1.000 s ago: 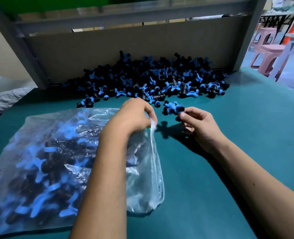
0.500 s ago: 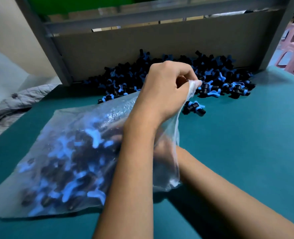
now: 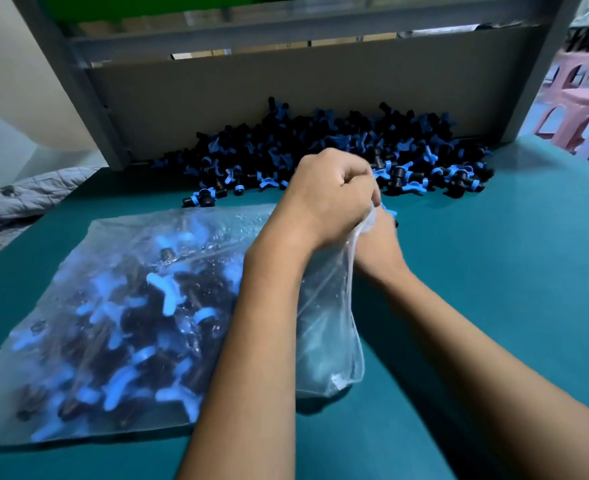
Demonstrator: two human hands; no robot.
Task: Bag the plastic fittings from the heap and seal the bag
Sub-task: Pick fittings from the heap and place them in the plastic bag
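Note:
A clear plastic bag [image 3: 130, 306], partly filled with black and blue plastic fittings, lies on the green table [image 3: 494, 271] at the left. My left hand [image 3: 327, 195] is closed on the bag's mouth and holds its upper edge lifted. The heap of fittings [image 3: 338, 150] rests against the back board, just beyond my hands. My right hand [image 3: 379, 251] is outside the bag, right beside its mouth. Its fingers are hidden behind my left hand and the bag's edge. A loose blue and black fitting [image 3: 389, 213] shows at its fingertips.
A grey metal frame with a cardboard back board [image 3: 286, 98] closes off the table's far side. A grey quilted cloth [image 3: 26, 199] lies off the left edge. Pink plastic stools [image 3: 577, 109] stand beyond the right corner.
One second ago my right hand held fittings by the heap, then it went into the bag. Now it is out again, up by the loose fittings. My left hand kept hold of the bag's mouth.

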